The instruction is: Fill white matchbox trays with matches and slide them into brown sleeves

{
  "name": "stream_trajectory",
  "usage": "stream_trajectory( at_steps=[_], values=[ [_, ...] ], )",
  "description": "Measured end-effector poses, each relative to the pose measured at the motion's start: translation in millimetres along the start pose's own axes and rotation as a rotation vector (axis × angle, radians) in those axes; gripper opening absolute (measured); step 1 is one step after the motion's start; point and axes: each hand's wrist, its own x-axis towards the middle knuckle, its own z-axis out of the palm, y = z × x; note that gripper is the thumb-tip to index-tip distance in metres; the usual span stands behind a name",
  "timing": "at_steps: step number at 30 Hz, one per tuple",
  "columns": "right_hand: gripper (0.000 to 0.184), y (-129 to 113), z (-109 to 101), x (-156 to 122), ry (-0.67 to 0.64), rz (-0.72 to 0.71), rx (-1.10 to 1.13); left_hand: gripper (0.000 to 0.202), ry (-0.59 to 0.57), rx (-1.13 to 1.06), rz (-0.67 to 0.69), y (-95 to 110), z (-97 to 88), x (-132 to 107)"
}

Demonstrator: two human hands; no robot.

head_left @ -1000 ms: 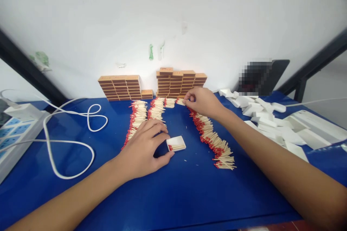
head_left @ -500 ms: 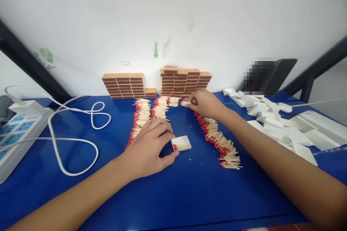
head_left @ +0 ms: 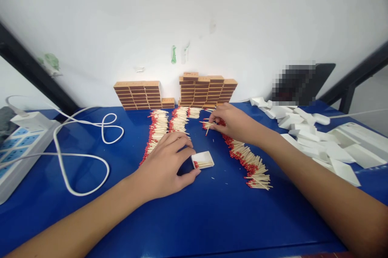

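Note:
My left hand (head_left: 169, 163) rests on the blue table (head_left: 194, 217), thumb and fingers closed on the left edge of a small white matchbox tray (head_left: 203, 159) that holds a few red-tipped matches. My right hand (head_left: 235, 122) is farther back, fingers pinched on a small bunch of matches (head_left: 207, 125) lifted just off the table. A long row of matches (head_left: 247, 161) runs under and in front of that hand. Two more rows of matches (head_left: 157, 129) lie behind my left hand.
Stacks of brown matchboxes (head_left: 178, 94) stand against the white wall. A heap of white empty trays (head_left: 315, 137) covers the right side. At the left lie a white power strip (head_left: 18, 145) and a looping white cable (head_left: 81, 157).
My right hand has drawn back from the far end of the match row toward me, now with a few matches pinched in its fingers. My left hand and the tray have stayed put.

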Motion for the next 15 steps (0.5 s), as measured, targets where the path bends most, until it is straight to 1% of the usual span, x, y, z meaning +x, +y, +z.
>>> stream_trajectory(
  at_steps=[3,10,15],
  values=[
    [0.011,-1.0,-1.0,-2.3,0.02,0.012,0.023,0.022,-0.002,-0.003,-0.004,-1.1,-0.7,-0.1],
    [0.017,-1.3,-6.3,-5.8,0.01,0.026,0.09,0.022,0.004,0.007,-0.007,-3.4,-2.1,1.1],
    [0.013,4.9,-5.3,-5.4,-0.028,0.014,0.115,0.023,-0.009,0.009,-0.012,-3.6,-2.2,0.3]
  ],
)
